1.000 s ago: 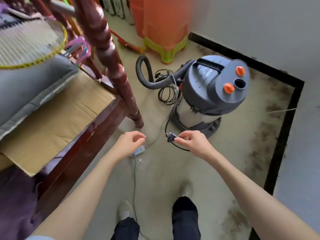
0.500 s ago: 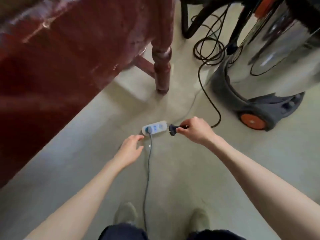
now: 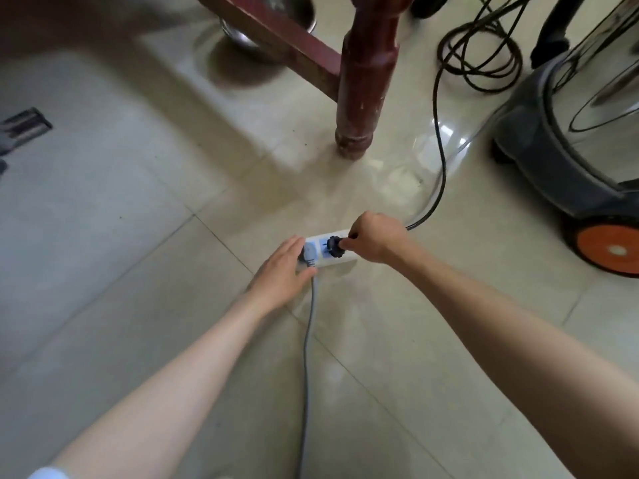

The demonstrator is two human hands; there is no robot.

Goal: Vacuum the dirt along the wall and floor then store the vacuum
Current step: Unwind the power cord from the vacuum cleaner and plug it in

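We're at the plug-in step: right hand (image 3: 375, 238) has its grip pinched on the black plug (image 3: 334, 246), seated at or nearly in a socket of the white power strip (image 3: 326, 250) on the floor (image 3: 449, 340); left hand (image 3: 281, 271) lies flat with fingers straight against the strip's left end, steadying it. To do this well we'd keep that left hand pressing so the strip can't slide, push the plug straight in, not at an angle, and keep fingers off the prongs (how deep they sit we can't tell). The black cord (image 3: 439, 140) runs far-right past the table leg (image 3: 366, 81) to the vacuum (image 3: 560, 146), parked at the right, so leave slack. Vacuuming itself looks not yet started.
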